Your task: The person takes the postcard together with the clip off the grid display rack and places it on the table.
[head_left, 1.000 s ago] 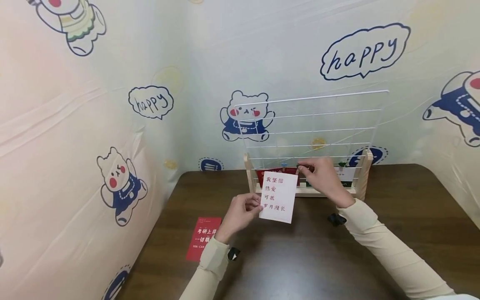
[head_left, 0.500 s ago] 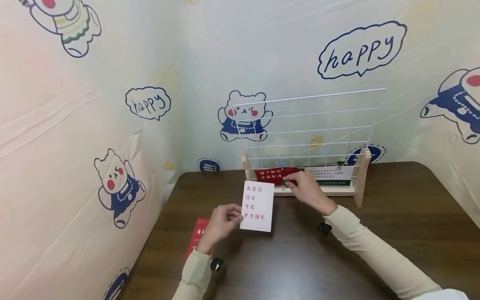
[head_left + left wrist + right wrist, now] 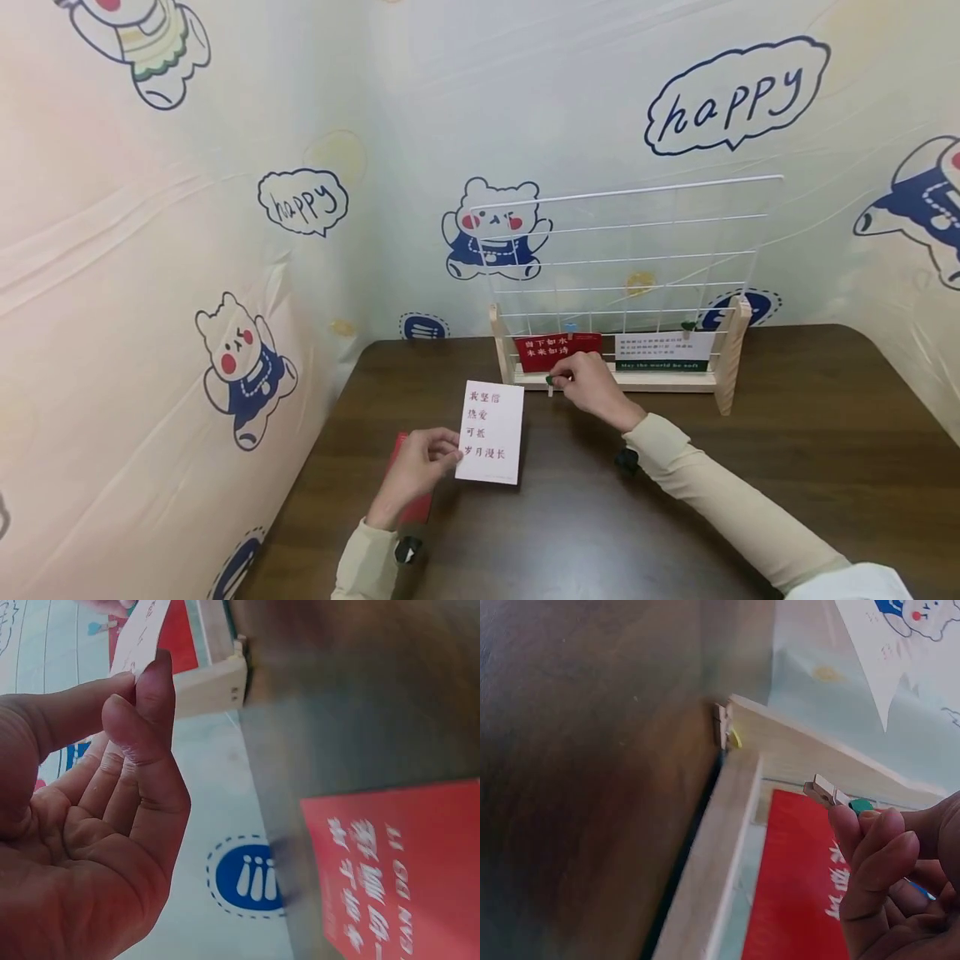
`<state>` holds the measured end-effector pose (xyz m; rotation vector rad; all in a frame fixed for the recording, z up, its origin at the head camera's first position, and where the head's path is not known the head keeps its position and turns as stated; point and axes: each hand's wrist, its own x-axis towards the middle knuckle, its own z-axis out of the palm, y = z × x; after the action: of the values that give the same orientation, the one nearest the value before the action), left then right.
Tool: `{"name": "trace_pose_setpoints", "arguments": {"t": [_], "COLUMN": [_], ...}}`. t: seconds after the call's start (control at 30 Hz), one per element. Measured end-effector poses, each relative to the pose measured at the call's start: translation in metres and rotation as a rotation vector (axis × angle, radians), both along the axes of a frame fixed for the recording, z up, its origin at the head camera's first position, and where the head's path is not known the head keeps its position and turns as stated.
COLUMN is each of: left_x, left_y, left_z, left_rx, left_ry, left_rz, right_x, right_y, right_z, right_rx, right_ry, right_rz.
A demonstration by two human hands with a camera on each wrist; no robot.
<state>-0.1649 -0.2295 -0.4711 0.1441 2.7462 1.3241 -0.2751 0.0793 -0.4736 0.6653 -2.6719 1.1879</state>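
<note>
Likely light and thin, the white rectangular paper card (image 3: pixel 491 427) may crease if squeezed; its left edge, pinched by the left hand (image 3: pixel 420 464) over the brown wood-grained table (image 3: pixel 600 517), suits holding. The right hand (image 3: pixel 594 389) pinches a small wooden clip (image 3: pixel 823 790), its green ornament's (image 3: pixel 861 805) shape unclear.

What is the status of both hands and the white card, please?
Left hand pinching white card, apart from rack. Right hand holding clothespin. Possible obstacle: that hand, in front of rack.

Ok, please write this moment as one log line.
left hand: pinches white card; right hand: pinches clothespin; rack: two cards clipped; table: red card
</note>
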Motion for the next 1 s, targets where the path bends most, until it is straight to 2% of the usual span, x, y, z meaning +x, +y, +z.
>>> {"name": "trace_pose_setpoints", "arguments": {"t": [0.27,0.5,0.63,0.8,1.0], "left_x": [0.012,0.014,0.017,0.02,0.021], "left_y": [-0.017,-0.024,-0.026,-0.028,-0.029], "left_z": [-0.008,-0.014,-0.019,-0.023,-0.025], "left_rx": [-0.01,-0.039,-0.035,-0.026,-0.036], "left_ry": [-0.065,-0.068,-0.103,-0.111,-0.106], "left_rz": [0.009,0.006,0.024,0.043,0.076], "right_x": [-0.007,-0.011,-0.013,-0.017,-0.023], "right_y": [-0.014,-0.023,-0.028,-0.035,-0.039], "right_z": [-0.014,-0.023,-0.028,-0.033,-0.038], "right_rx": [-0.05,-0.123,-0.13,-0.115,-0.098], "right_ry": [-0.087,-0.193,-0.249,-0.281,-0.278], "right_rz": [0.029,0.035,0.031,0.023,0.017]}}
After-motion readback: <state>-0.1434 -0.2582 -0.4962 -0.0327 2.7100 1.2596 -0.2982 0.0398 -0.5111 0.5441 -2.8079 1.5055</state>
